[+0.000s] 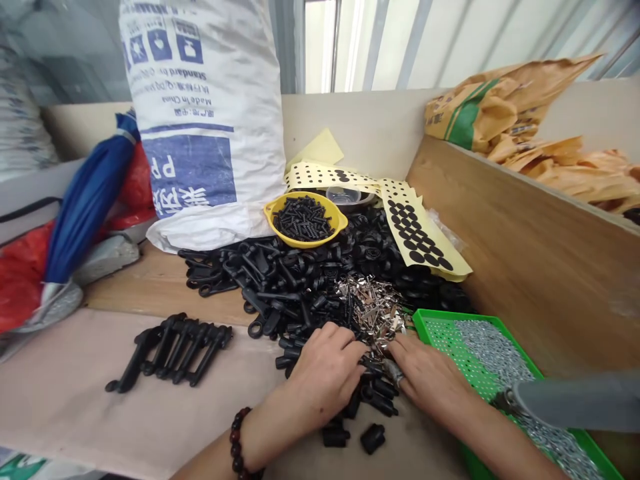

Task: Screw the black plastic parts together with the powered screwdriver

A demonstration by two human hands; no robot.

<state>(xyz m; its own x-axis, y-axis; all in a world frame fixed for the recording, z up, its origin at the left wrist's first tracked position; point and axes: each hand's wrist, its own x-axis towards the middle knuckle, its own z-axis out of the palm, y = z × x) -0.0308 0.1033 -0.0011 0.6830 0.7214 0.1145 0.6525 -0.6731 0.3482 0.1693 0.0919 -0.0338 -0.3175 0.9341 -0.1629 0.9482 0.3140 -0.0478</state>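
Forearms (500,437) converge; left hand (325,377) and right hand (431,371) seemingly touch metal pieces (375,310).

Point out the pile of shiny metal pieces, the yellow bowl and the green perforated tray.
Pile of shiny metal pieces (376,307): head view, middle of the heap.
Yellow bowl (301,243): head view, its front wall.
Green perforated tray (443,343): head view, bare holed floor.

The parts (287,273) are black, clips (376,308) silvery, tray (440,353) green.

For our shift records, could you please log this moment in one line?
left hand: over black parts; right hand: at metal pieces; green tray: beside right hand
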